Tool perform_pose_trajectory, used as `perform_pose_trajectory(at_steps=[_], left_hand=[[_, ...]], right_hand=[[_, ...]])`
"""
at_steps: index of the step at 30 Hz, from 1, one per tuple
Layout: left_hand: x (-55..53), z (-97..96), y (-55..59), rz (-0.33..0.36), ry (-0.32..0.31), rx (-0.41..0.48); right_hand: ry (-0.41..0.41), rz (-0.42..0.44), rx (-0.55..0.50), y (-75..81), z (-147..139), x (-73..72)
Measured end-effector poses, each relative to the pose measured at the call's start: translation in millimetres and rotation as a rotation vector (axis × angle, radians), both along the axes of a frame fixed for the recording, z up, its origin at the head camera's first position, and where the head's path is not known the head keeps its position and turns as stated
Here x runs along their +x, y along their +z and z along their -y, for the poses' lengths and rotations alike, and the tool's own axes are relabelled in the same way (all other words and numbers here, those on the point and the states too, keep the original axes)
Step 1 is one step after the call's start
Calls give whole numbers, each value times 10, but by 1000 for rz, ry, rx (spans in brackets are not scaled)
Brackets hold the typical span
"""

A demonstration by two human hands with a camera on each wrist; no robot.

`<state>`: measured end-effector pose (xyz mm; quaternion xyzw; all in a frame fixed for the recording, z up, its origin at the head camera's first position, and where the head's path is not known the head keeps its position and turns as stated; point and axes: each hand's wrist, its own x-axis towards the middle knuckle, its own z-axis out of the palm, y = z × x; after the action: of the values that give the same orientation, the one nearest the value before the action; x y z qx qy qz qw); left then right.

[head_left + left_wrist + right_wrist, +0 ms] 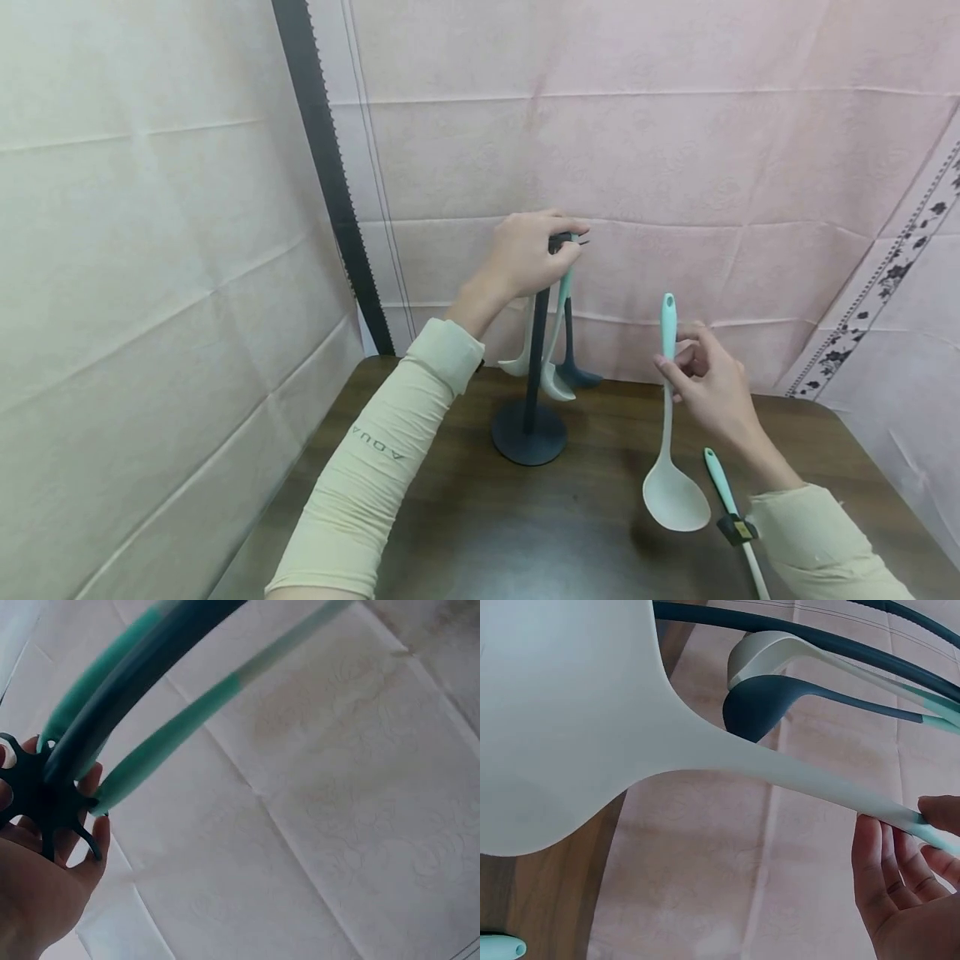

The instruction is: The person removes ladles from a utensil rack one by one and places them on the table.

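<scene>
My left hand (523,250) grips the hooked top of a dark utensil stand (536,367); the left wrist view shows fingers around its hook wheel (30,787). From the hooks hang a white ladle (556,382) with a mint handle, a dark blue ladle (576,373) and another pale utensil (516,363). To the right of the stand, my right hand (711,383) pinches a white serving spoon (677,498) between thumb and fingers at the lower end of its mint handle. The spoon hangs upright, bowl down. In the right wrist view, its bowl (570,720) fills the upper left.
A mint-handled utensil (720,481) with a dark tag lies on the brown wooden table (585,508), beside my right sleeve; its lower end runs out of view. Pale cloth (652,158) hangs behind the table and along both sides.
</scene>
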<state>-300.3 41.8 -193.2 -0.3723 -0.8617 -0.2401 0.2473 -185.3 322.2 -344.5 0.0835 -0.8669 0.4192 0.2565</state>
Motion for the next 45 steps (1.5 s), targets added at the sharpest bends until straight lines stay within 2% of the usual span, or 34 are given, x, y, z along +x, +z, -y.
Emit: perform_pose_trajectory(at_steps=[4,13,15,17,21,26,33,37,45], left_hand=[[-24,36,6,5,-35,8],[-74,125,73,36,-147,-30],[-72,143,90,39,-152,-52],[-27,156,107,27,-121,-90],[133,126,113,-23,3,-178],[271,32,45,-78,94,-205],[304,-110,-49,-41,208,-140],[306,-173,-70,-46,248,-88],[355,-234,43,-92,308,-79]], right_hand=[[4,9,27,-28,-37,10],[20,29,51,-110,-66,36],[16,23,56,-121,-75,40],[13,24,60,-125,-78,48],[14,26,75,-117,-95,60],[6,30,75,-128,-102,64],[-4,65,54,-220,-117,84],[-6,67,66,-286,-146,73],[-1,96,67,-415,-174,65]])
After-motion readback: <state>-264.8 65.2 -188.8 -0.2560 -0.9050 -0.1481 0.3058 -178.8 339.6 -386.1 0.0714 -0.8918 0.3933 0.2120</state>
